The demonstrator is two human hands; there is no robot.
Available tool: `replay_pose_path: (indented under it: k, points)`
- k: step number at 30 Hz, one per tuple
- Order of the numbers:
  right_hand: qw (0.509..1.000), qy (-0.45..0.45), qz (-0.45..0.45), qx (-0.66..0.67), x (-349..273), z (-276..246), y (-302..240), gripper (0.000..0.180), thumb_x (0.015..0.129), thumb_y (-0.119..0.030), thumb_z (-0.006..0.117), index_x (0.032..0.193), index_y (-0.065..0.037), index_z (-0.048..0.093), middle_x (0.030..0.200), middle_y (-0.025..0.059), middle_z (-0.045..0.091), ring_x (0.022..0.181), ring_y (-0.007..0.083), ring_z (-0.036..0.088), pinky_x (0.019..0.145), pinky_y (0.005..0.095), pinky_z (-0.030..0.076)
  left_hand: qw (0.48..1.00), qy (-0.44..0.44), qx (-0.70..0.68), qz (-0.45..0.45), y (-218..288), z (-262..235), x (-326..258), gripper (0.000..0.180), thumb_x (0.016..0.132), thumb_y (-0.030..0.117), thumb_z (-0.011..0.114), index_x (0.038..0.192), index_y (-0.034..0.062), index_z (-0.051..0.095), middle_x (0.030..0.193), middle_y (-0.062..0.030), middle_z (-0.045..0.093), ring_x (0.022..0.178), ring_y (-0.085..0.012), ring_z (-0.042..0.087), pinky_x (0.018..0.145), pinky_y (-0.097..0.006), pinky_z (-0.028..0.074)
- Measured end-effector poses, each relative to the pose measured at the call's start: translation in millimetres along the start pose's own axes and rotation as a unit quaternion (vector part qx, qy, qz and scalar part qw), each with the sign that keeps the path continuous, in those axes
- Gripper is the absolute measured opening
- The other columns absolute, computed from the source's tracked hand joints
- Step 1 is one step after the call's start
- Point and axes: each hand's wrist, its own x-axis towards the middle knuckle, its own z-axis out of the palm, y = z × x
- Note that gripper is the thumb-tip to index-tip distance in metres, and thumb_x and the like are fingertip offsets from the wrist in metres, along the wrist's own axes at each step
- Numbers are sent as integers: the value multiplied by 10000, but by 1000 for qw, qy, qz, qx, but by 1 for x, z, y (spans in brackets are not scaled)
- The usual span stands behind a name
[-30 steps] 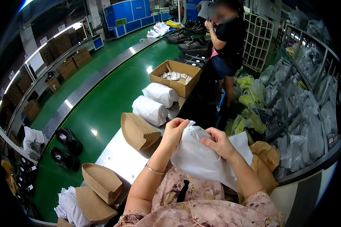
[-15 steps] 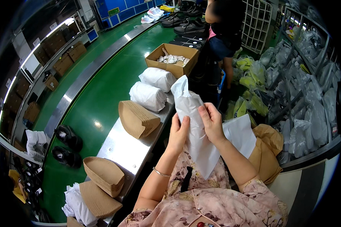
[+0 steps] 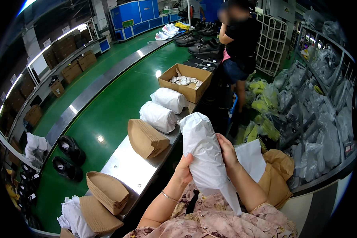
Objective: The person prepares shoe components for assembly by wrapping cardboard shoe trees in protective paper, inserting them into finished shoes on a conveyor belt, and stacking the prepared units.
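Observation:
Both of my hands hold a white paper bundle in front of my chest. Its far end is rounded and full, while the near end narrows to a loose tail over my lap. My left hand grips its left side with the thumb on top. Along the right side, my right hand is curled round the paper, its fingers partly hidden. Whether anything is inside the paper cannot be seen. Close by on the metal ledge lie two similar white paper bundles and a stack of brown cardboard inserts.
More cardboard inserts and crumpled white paper lie nearer on the left. Black shoes sit on the green conveyor belt. Beyond are an open carton and another person. Plastic-bagged items fill a rack at right.
The paper has gone from a flatter, creased sheet with a pointed top to a fuller bundle with a rounded end. Both hands have shifted lower in the picture, and the view has tilted up slightly.

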Motion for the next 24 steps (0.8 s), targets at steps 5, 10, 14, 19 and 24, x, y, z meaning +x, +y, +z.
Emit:
replay_pose_path:
  k: [5, 10, 14, 19, 24]
  points:
    - [1000, 17, -23, -13, 7, -8, 3, 282, 950, -219, 410, 1126, -15, 491, 987, 47, 584, 880, 106, 555, 790, 224, 446, 991, 73, 99, 51, -4, 11, 2, 755, 757, 405, 675, 1309, 9, 346, 1242, -149, 494, 1112, -270, 510, 963, -394, 402]
    - [996, -20, -65, -54, 10, 0, 1, 256, 952, -184, 400, 1117, -15, 498, 966, 39, 584, 867, 80, 539, 785, 199, 430, 998, 51, 46, 6, 0, 0, 2, 797, 723, 428, 706, 1304, 14, 351, 1237, -117, 492, 1115, -231, 504, 940, -362, 416]
    - [942, -91, -214, -241, 25, -6, -4, 280, 942, -164, 403, 1087, 33, 540, 1150, 78, 511, 1016, 128, 499, 890, 232, 378, 998, 3, 51, -30, -1, -2, -4, 806, 706, 404, 718, 1305, 13, 348, 1228, -118, 497, 1121, -236, 498, 964, -377, 399]
    - [913, -108, -202, -337, 38, -20, -5, 290, 937, -200, 430, 1057, 19, 579, 1196, 108, 480, 1049, 162, 492, 909, 250, 364, 994, -25, 92, -54, 8, 0, -8, 732, 728, 334, 693, 1292, 2, 364, 1211, -127, 506, 1109, -241, 507, 961, -377, 402]
    - [973, -149, 40, -171, 13, -20, -40, 846, 807, -468, 619, 1399, -69, 166, 1320, 205, 367, 1185, 243, 418, 964, 368, 356, 986, 119, 102, 59, 21, 15, -5, 632, 772, 330, 593, 1247, -37, 393, 1201, -172, 514, 1097, -283, 518, 981, -394, 388]
